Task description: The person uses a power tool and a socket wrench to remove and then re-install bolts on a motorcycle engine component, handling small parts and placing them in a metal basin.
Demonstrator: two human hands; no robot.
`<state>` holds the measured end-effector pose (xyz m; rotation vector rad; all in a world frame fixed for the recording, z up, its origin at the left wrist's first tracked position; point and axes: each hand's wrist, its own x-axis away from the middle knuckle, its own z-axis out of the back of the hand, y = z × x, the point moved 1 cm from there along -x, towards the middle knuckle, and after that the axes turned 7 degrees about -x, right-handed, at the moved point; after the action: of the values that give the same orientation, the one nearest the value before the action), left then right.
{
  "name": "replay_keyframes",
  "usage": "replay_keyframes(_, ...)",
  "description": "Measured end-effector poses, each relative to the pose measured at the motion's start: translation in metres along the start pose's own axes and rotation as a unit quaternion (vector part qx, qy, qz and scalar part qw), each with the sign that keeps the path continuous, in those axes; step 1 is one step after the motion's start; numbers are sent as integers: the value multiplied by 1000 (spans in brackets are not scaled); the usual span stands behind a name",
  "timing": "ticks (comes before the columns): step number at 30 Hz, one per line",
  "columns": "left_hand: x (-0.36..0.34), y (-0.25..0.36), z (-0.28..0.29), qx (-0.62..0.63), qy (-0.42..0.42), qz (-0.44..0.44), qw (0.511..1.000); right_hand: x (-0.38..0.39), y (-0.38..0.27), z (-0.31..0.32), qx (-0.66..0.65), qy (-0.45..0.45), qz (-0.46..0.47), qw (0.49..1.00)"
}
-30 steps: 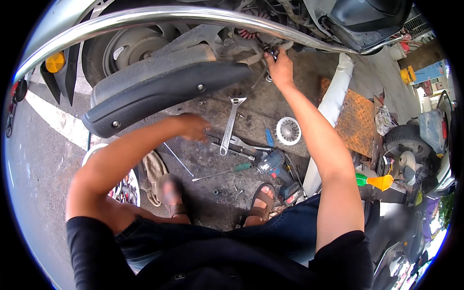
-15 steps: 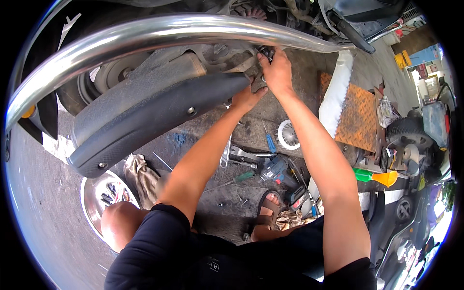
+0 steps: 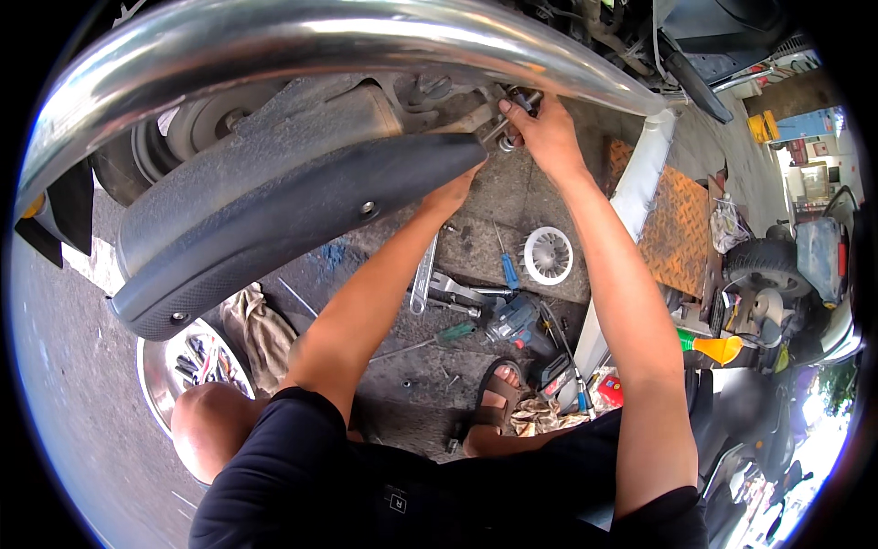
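Note:
A scooter's exhaust muffler point(image 3: 247, 192) with a black heat shield point(image 3: 302, 224) stretches across the left and middle. My left hand point(image 3: 453, 192) is at the shield's right end, its fingers hidden behind it. Past that end, my right hand point(image 3: 553, 142) is closed, thumb and fingers around a shiny metal tool point(image 3: 523, 101), which looks like a socket wrench. Only part of this tool shows, beside the pipe and engine underside. A thick chrome bar point(image 3: 366, 46) arches above both hands.
On the ground lie a white fan wheel point(image 3: 548, 255), a blue screwdriver point(image 3: 508, 269), a green screwdriver point(image 3: 453, 332), a wrench point(image 3: 423, 279) and a power impact driver point(image 3: 517, 320). A metal bowl of parts point(image 3: 151, 389) and a rag point(image 3: 258, 334) sit lower left. A rusty plate point(image 3: 675, 233) lies right.
My left hand has slipped further behind the shield's end, hiding its fingers. My right hand has moved slightly right and down, with its thumb now along the tool. The view has shifted a little.

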<state>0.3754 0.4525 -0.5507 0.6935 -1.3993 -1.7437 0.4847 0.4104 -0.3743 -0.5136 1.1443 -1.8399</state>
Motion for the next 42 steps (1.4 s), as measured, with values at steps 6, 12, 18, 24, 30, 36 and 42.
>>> replay_keyframes(6,-3,-11,4,-73,92,-64,991,-5,8,11,80,-59,5,995)
replay_keyframes(12,-3,-6,9,-121,84,-69,987,-9,21,10,105,-4,65,992)
replay_keyframes(18,-10,-21,11,-99,101,-140,980,-6,18,-3,124,49,91,987)
replay_keyframes(24,-6,-13,10,-121,68,-107,985,-8,28,-9,68,84,58,992)
replay_keyframes(30,-6,-11,25,-166,133,-199,957,-7,26,-20,46,101,85,990)
replay_keyframes(36,-7,-4,20,-15,17,-52,998,-14,29,-21,132,95,81,983)
replay_keyframes(42,-20,-11,24,19,-75,36,996,-17,21,-25,154,98,86,979)
